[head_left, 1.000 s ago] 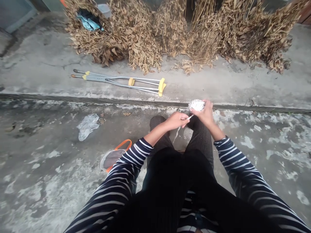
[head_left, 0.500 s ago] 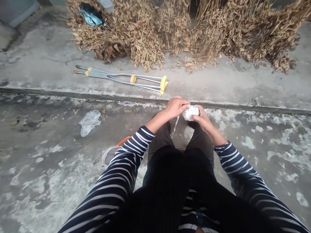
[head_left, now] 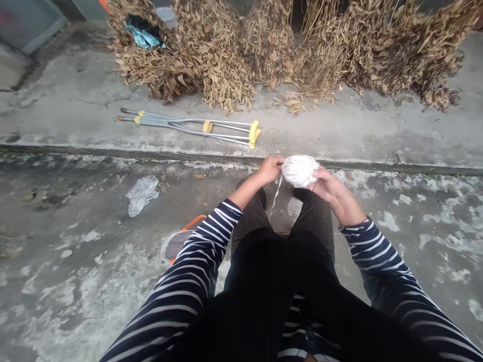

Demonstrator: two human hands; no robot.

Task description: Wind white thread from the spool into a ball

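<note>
A round white ball of wound strip or cord point(head_left: 299, 170) is held above the gap between my knees. My right hand point(head_left: 332, 190) grips its right side, with the thumb on the front and the fingers partly beneath. At the ball's left edge, my left hand point(head_left: 270, 169) is closed, its fingertips pressed together beside the winding. A thin white loose end point(head_left: 275, 197) hangs down between the hand and the ball toward my lap. What exactly the left fingertips pinch is too small to tell, though the strand starts right at them.
Two crutches with yellow pads point(head_left: 230, 131) lie on the raised concrete ledge point(head_left: 332, 133). Dried leafy plants point(head_left: 226, 65) are piled behind, with a blue and black cloth point(head_left: 145, 34) on them. Clear plastic point(head_left: 142, 195) and an orange-rimmed item point(head_left: 177, 242) lie on the left ground.
The ball has turned and now shows a broader side. My right hand has shifted rightward and more under it, while my left hand has drawn in its fingers at the ball's left edge.
</note>
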